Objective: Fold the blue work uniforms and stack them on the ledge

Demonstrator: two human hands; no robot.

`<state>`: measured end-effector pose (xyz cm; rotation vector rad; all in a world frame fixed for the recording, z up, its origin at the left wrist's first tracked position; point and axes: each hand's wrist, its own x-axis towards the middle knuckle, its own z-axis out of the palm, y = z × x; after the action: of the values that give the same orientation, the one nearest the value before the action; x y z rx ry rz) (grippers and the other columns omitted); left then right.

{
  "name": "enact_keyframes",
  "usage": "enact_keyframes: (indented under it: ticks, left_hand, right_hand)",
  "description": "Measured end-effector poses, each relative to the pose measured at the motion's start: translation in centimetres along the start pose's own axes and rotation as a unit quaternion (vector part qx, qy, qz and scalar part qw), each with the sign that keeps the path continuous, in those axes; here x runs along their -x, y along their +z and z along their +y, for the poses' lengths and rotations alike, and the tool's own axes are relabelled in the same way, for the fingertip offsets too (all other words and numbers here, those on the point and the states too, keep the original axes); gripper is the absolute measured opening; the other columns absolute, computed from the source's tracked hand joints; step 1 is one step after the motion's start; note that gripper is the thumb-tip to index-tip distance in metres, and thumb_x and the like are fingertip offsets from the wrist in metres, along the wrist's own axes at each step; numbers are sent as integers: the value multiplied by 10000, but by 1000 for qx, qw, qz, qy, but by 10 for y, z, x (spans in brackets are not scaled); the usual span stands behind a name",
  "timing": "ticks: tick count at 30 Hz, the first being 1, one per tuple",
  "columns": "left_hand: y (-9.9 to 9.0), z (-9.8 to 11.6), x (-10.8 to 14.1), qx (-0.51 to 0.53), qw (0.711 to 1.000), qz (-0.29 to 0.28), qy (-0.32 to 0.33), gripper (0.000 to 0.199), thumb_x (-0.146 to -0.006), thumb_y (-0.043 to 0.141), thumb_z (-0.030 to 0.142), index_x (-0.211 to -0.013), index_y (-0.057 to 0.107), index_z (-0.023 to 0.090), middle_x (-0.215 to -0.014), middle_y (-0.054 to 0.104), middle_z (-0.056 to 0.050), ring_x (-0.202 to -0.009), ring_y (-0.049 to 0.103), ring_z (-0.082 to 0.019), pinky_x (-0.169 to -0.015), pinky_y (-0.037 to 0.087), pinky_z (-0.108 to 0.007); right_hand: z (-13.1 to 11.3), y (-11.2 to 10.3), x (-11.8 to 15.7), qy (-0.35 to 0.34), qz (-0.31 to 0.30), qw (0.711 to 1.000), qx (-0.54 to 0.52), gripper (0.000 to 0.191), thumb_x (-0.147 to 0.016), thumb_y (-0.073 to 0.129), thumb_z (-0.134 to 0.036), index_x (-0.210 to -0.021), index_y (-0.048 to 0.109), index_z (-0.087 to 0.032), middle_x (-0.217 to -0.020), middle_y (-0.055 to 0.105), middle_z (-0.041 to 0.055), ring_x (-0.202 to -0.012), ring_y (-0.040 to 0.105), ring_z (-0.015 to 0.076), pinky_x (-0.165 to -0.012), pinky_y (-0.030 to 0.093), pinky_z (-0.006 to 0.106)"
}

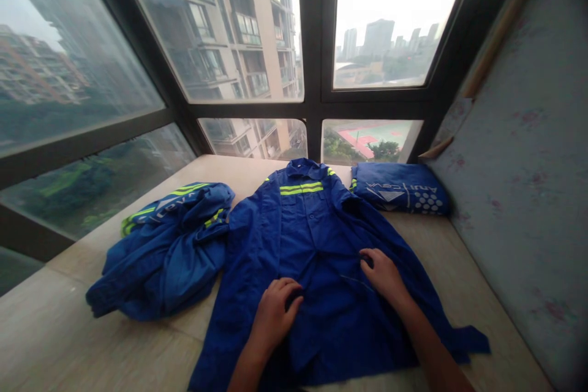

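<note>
"So, how far are you getting with that blue jacket (316, 239)?"

"Honestly, it's lying spread out, front up, collar (304, 168) facing the windows (381, 61), so laying it out is looking mostly done to me. It isn't lying folded though, and wrinkles are running across the front. Left of the jacket, a blue heap (169, 275) is lying crumpled; just right of its collar end, a blue bundle (395, 196) is sitting neatly folded."

"And your hands?"

"My left hand (276, 312) is curving loosely over the jacket's lower front, and my right hand (384, 272) is curling a bit higher, right of its middle. Both are showing thumb-to-finger gaps, pinching nothing I'm seeing. Can't tell about contact, but the jacket's lying right beneath both, reaching past my fingertips."
</note>
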<state>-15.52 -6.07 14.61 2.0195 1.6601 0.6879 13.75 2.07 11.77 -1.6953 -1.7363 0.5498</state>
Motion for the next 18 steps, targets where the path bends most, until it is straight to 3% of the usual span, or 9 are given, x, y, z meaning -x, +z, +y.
enact_keyframes:
  ticks: [4,7,9,13,18]
  left_hand:
    - [-1,18,-25,5,999,47,2,186,-907,556,251,-1031,693,228,-1081,705,-55,-1048,626,-222,-950,488,-379]
    - [16,26,-58,-13,997,73,4,217,-888,523,151,-1026,684,197,-1061,703,-73,-1026,626,-227,-951,487,-390]
    - [31,25,-80,-28,997,77,3,230,-849,518,90,-982,689,170,-1011,702,-92,-985,629,-247,-928,496,-417]
    - [57,13,-105,-28,995,96,0,249,-801,543,46,-983,686,136,-986,687,-109,-958,622,-255,-902,509,-425]
    - [70,1,-103,-9,993,118,16,255,-848,585,115,-1086,662,164,-1054,664,-81,-1018,597,-223,-928,503,-383]
  right_hand:
    - [-51,-1,-11,-81,14,995,51,360,-863,468,-187,-1179,640,-204,-1161,662,89,-1065,615,224,-912,468,315]
    - [-94,17,-15,-153,-29,983,94,321,-872,498,-167,-1150,649,-217,-1149,664,91,-1090,583,241,-943,440,332]
    - [-104,36,-18,-151,-68,976,139,298,-853,535,-148,-1113,664,-213,-1116,669,103,-1058,587,257,-897,449,348]
    - [-78,71,-24,-97,-80,982,141,248,-870,529,-132,-1044,690,-205,-1068,672,101,-981,621,228,-812,468,308]
    - [-35,89,-29,-142,-55,988,2,267,-943,469,-181,-1018,722,-222,-990,697,57,-918,656,173,-825,480,256]
